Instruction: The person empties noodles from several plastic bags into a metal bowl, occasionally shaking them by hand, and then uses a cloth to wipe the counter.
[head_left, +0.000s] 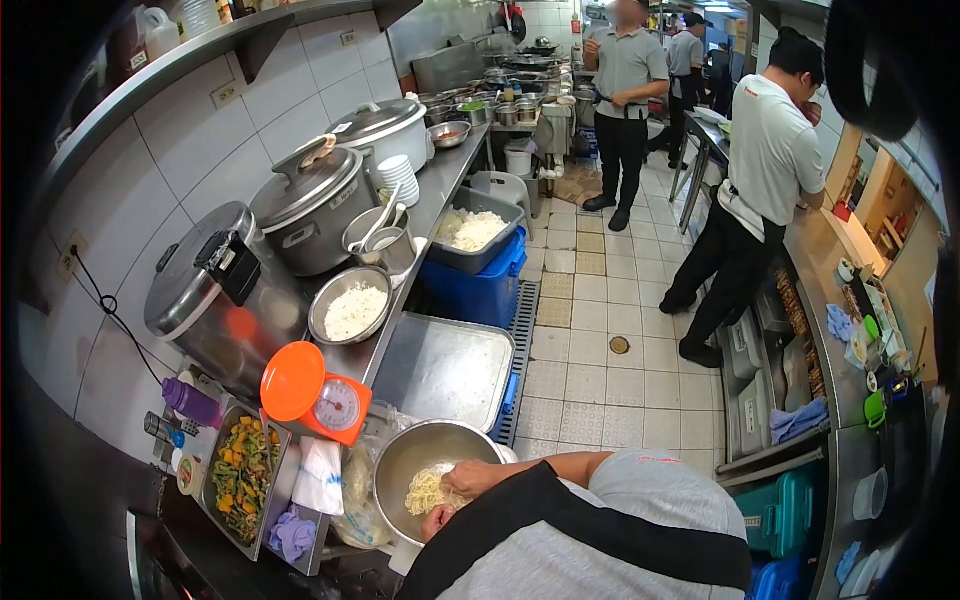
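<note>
Pale yellow noodles (428, 490) lie in a large steel mixing bowl (400, 452) close in front of my body. Reaching into the bowl from the right, my right hand (463, 480) has its fingers closed on the noodles. My left hand (437, 521) is at the near side inside the bowl, fingers curled beside the noodles; what they hold is hidden. A black strap and my grey shirt cover part of the bowl's near rim and my left forearm. Clear plastic bags (362, 490) sit against the bowl's left side.
An orange kitchen scale (345, 410) and a tray of cooked vegetables (245, 470) stand left. Behind are a bowl of white rice-like food (355, 312), large cookers (310, 205) and a metal tray (440, 365). Several people stand in the aisle, one at the right counter (770, 150).
</note>
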